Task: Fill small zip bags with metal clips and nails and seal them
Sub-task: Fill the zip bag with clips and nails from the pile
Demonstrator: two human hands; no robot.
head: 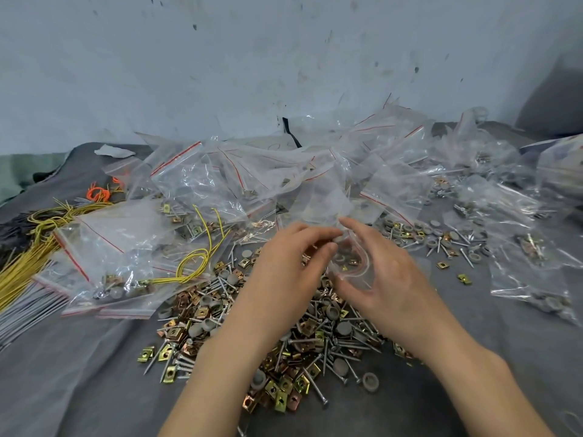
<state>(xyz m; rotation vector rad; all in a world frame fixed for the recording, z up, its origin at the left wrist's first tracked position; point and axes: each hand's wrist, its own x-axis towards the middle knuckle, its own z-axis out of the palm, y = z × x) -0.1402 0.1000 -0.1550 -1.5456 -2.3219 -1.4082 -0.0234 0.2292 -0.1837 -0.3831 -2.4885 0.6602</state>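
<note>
Head view
Small zip bag (348, 263): held up between both hands at centre, just above the loose pile. Its mouth is open, and a few brass clips and a grey cap show through the film.
Left hand (293, 260): its fingers are curled and their tips pinch the bag's mouth rim.
Right hand (391, 275): thumb and fingers wrap round the bag's right side and cup it.
Clips and nails (284, 335): heaped with grey caps on the grey-covered bench (79, 373), near the person.
Filled bags (104, 247): stacked to the left.
Empty bags (277, 171): piled at the far side.
Step in hand: probably filling, or checking the contents. The bag is not yet sealed.
Next move: judged to be bringing the two lips level and running pinched fingers along the red-lined strip, with no nail caught in it.
Writing: none readable. There is a faint scrawl on a far bag, and red zip lines.
</note>
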